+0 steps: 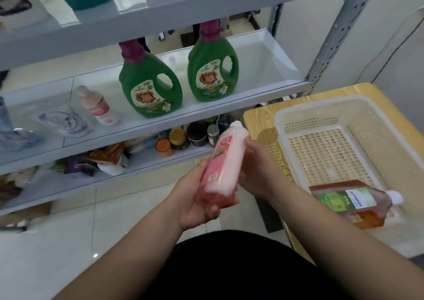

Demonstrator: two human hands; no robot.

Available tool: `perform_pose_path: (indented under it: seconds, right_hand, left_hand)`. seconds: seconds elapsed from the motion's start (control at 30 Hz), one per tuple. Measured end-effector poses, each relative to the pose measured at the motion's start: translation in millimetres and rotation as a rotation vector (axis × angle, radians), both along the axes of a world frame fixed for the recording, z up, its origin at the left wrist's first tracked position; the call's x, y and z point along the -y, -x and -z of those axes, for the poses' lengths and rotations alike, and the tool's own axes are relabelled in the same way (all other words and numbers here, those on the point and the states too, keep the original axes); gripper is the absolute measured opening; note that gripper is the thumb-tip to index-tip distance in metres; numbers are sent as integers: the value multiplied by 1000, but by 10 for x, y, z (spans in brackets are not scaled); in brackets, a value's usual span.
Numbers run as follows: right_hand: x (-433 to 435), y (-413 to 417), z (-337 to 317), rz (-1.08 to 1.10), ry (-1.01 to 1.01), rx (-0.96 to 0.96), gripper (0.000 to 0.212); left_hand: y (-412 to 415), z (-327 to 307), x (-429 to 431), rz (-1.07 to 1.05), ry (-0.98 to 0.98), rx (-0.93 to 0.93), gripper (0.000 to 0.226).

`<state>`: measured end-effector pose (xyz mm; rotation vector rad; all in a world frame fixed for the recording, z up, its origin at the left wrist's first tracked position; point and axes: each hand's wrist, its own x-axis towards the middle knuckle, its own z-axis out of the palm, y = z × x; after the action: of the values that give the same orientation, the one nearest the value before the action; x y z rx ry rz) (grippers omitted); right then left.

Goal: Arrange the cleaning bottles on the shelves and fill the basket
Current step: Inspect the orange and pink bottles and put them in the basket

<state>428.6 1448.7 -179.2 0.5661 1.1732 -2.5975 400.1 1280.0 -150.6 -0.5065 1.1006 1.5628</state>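
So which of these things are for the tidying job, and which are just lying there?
For the job: pink bottle gripped by left hand and right hand; left green jug and right green jug on the middle shelf; orange bottle; white basket.
Just lying about: jars and packets on the lower shelf.

Bright, even light is cast. Glare is seen on the shelf (263,70) left of the basket (321,103), a soft shadow just beside it; far left, everything is blurred and bent.
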Motion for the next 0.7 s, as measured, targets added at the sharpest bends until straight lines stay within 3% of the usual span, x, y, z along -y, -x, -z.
perform_pose_path:
  seconds: [0.13, 0.2, 0.27, 0.37, 0.43, 0.57, 0.7]
  right_hand:
    - [-218, -40, 28, 36, -3, -32, 74]
    - [-309, -51, 15, 29, -53, -79, 83]
    - [-364, -66, 0, 85, -107, -111, 82]
    - [-388, -105, 3, 162, -272, -132, 58]
    - [-385, -136, -23, 176, -398, -180, 61]
    - [-269, -195, -94, 137, -743, -254, 61]
    - [-47, -141, -151, 160, -847, -284, 62]
  left_hand:
    - [-6, 1, -214, -1, -31, 32, 68]
    - [-46, 41, -279, 36, -25, -16, 65]
    - [-79, 96, -308, 86, 8, -134, 73]
    - [-96, 161, -279, 160, 26, -336, 91]
    - [-72, 171, -251, 237, 64, -489, 97]
    - [15, 199, -231, 399, 416, -921, 54]
    - [145, 257, -116, 280, 484, -1053, 54]
